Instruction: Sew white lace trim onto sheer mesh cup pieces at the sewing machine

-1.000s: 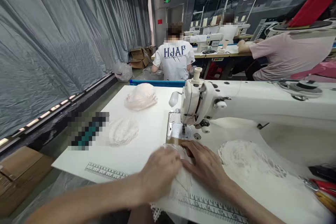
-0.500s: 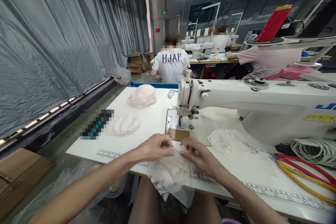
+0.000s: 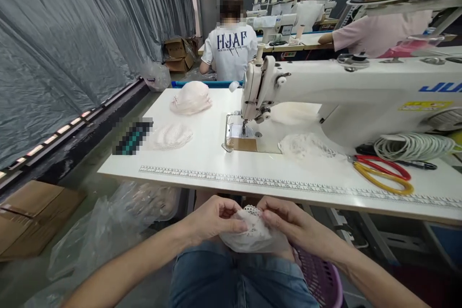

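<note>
Over my lap, below the table's front edge, both hands grip a small white lace piece [image 3: 254, 233]. My left hand [image 3: 212, 217] pinches its left side with curled fingers. My right hand [image 3: 292, 224] holds its right side, fingers closed on the fabric. The white sewing machine [image 3: 325, 89] stands on the white table [image 3: 202, 163] ahead of my hands, its needle area at the middle.
On the table lie a lace piece [image 3: 169, 136], a pink fabric heap [image 3: 191, 97], more lace [image 3: 306, 147], red and yellow scissors [image 3: 382, 171] and coiled cord [image 3: 411, 144]. A plastic bag [image 3: 119, 221] and cardboard box [image 3: 32, 214] sit left. A purple basket [image 3: 319, 281] is by my right knee. People work behind.
My hands pulled the lace piece off the table, back from the needle, down to my lap. The view has drawn back from the machine.
</note>
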`<state>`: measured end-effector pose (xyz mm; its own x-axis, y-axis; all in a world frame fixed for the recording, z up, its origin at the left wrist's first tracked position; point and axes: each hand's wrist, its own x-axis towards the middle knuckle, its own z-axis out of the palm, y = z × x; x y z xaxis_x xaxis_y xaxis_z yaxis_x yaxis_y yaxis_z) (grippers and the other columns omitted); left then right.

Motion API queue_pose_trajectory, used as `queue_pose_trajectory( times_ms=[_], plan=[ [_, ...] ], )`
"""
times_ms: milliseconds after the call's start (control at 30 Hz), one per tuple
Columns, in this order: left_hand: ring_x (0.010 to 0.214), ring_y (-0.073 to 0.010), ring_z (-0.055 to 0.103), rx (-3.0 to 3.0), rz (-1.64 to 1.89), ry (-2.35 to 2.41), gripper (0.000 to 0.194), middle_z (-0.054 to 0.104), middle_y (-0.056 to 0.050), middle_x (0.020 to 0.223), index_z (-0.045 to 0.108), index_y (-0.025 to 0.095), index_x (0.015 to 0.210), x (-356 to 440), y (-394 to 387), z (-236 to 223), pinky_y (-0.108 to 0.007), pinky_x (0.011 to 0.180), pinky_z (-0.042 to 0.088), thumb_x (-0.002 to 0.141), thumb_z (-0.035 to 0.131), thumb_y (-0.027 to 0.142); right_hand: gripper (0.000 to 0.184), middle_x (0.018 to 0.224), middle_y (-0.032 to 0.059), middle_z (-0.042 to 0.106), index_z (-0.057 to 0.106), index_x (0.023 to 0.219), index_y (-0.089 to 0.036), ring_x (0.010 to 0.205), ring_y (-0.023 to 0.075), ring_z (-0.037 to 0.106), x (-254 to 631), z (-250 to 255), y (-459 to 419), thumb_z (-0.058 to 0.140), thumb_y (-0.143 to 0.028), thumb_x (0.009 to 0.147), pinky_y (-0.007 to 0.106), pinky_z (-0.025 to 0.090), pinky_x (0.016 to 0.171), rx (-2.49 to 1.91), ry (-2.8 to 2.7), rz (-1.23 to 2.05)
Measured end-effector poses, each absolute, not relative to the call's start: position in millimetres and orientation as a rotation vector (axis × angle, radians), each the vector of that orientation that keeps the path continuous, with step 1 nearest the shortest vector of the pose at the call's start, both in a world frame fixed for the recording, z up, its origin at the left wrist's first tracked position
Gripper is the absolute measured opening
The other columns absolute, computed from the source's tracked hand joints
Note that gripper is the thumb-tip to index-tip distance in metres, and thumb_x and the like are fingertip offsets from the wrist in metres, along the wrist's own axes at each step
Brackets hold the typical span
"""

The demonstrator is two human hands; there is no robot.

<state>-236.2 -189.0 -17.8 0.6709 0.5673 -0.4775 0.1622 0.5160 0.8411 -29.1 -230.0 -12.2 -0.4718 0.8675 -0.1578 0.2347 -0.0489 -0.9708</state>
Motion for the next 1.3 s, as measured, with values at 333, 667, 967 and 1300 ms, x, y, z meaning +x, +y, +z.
queue_pose_trajectory(
  times_ms=[333, 667, 967, 1300],
  plan=[
    [0.062, -0.0091, 0.048, 1.003, 0.196, 0.879, 0.026, 0.058, 0.001, 0.064, 0.065, 0.011, 0.07, -248.8, -197.1, -37.3, -0.02, 0.061, 0.036, 0.059, 0.079, 0.03, 0.029, 0.07, -0.0007, 0.05, 0.057, 0.08, -0.017, 0.065, 0.0124, 0.044, -24.9, -45.4, -251.0, 0.045, -0.042, 0.09, 0.024, 0.035, 0.058, -1.144, -1.553, 1.774],
    [0.065, -0.0104, 0.049, 1.082, 0.126, 0.813, 0.025, 0.059, -0.001, 0.07, 0.068, 0.01, 0.08, -244.6, -197.3, -53.0, -0.022, 0.062, 0.036, 0.064, 0.075, 0.029, 0.032, 0.064, -0.0038, 0.044, 0.056, 0.072, -0.016, 0.06, 0.0103, 0.039, -35.9, -67.4, -252.4, 0.066, -0.046, 0.075, 0.022, 0.029, 0.055, -1.177, -1.306, 1.927],
    [0.065, -0.0103, 0.05, 1.053, 0.205, 0.887, 0.03, 0.06, -0.002, 0.07, 0.068, 0.01, 0.083, -236.1, -197.4, -57.1, -0.022, 0.062, 0.038, 0.063, 0.076, 0.03, 0.035, 0.066, -0.0017, 0.046, 0.058, 0.071, -0.015, 0.063, 0.0119, 0.04, -30.5, -69.3, -248.8, 0.064, -0.049, 0.075, 0.024, 0.028, 0.056, -1.237, -1.311, 1.916],
    [0.063, -0.0092, 0.049, 1.017, 0.253, 0.925, 0.025, 0.059, -0.001, 0.068, 0.068, 0.01, 0.072, -234.8, -199.6, -63.3, -0.021, 0.06, 0.036, 0.063, 0.076, 0.031, 0.031, 0.067, -0.0023, 0.047, 0.06, 0.075, -0.015, 0.062, 0.0116, 0.04, -24.5, -77.3, -249.5, 0.066, -0.046, 0.075, 0.023, 0.029, 0.056, -1.218, -1.366, 1.938]
  ],
)
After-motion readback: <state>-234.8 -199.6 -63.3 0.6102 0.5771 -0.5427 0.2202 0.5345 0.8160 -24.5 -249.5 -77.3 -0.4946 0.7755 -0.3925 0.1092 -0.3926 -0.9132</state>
